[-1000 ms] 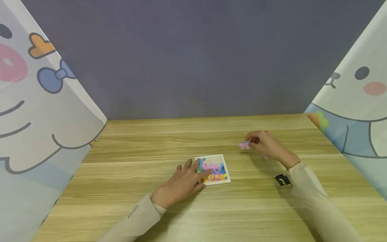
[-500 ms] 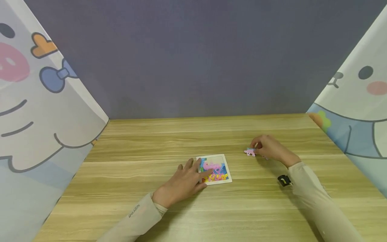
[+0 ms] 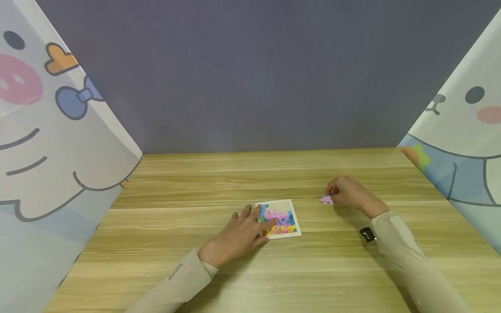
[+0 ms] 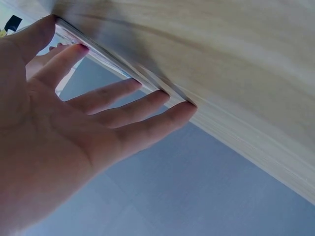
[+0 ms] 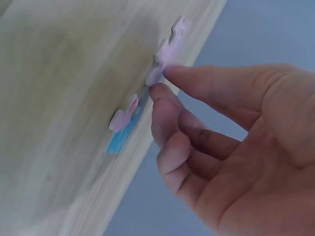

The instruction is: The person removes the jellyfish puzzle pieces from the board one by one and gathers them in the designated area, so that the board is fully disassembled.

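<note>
My left hand (image 3: 239, 234) rests with spread fingers on the left part of a white-framed jigsaw puzzle (image 3: 291, 220). Pink, blue and yellow pieces fill most of its picture; a pale area shows along the top. In the left wrist view, fingertips (image 4: 133, 84) touch the frame's edge. To the right of the frame, my right hand (image 3: 354, 198) pinches a pink puzzle piece (image 3: 326, 200) between thumb and fingertip, down at the table. Another puzzle piece (image 5: 120, 135), pink and blue, lies by the fingertips in the right wrist view; in the head view the hand hides it.
The wood-grain table (image 3: 188, 182) ends at a grey back wall (image 3: 266, 78). Cartoon-printed panels stand at the left (image 3: 58, 143) and right (image 3: 469, 143). A small black object (image 3: 367, 234) is beside the right cuff.
My right hand has lowered the pink puzzle piece to the table, shifting slightly right and nearer. The second puzzle piece has gone out of sight behind the hand. My left hand stays on the frame.
</note>
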`<state>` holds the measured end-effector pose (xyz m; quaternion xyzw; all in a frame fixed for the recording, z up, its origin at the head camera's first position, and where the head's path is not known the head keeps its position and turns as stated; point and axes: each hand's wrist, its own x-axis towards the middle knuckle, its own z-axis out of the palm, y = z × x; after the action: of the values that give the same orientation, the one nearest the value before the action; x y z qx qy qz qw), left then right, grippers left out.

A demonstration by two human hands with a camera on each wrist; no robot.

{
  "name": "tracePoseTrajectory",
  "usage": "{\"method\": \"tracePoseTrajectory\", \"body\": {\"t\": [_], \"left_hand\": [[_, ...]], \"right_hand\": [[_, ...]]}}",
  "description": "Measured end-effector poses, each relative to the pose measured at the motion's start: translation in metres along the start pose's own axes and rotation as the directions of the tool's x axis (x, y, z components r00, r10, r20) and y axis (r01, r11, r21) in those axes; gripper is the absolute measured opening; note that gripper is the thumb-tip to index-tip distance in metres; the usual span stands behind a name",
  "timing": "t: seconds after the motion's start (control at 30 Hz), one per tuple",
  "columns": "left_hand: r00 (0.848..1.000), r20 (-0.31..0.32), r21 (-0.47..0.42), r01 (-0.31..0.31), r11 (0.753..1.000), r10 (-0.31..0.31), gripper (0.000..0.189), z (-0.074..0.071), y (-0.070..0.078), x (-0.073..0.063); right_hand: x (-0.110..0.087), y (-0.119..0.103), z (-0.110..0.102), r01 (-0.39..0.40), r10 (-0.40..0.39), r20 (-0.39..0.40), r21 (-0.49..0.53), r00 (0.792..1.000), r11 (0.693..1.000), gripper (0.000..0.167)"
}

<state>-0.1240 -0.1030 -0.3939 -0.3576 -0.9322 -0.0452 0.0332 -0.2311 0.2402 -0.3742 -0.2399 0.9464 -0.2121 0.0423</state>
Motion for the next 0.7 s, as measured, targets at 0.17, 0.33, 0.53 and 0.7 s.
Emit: {"method": "tracePoseTrajectory", "body": {"t": [0.17, 0.33, 0.53, 0.7], "left_hand": [[1.000, 0.001, 0.012, -0.008, 1.000, 0.008, 0.047, 0.001, -0.001, 0.002], [1.000, -0.010, 0.047, -0.016, 0.999, 0.016, 0.047, 0.004, -0.001, 0.003], [1.000, -0.005, 0.081, -0.029, 0.996, 0.030, 0.047, 0.008, 0.001, 0.004], [1.000, 0.004, 0.088, -0.027, 0.996, 0.027, 0.044, 0.002, -0.002, 0.006]], "right_hand": [[0.000, -0.009, -0.001, 0.014, -0.014, 0.006, -0.037, 1.000, 0.999, 0.019], [-0.002, -0.022, 0.000, 0.018, -0.018, -0.017, -0.034, 1.000, 0.999, 0.017], [-0.004, -0.030, 0.006, 0.045, -0.046, -0.038, -0.022, 0.998, 0.999, 0.019], [0.001, -0.037, 0.008, 0.094, -0.096, -0.066, -0.026, 0.993, 0.995, 0.014]]}}
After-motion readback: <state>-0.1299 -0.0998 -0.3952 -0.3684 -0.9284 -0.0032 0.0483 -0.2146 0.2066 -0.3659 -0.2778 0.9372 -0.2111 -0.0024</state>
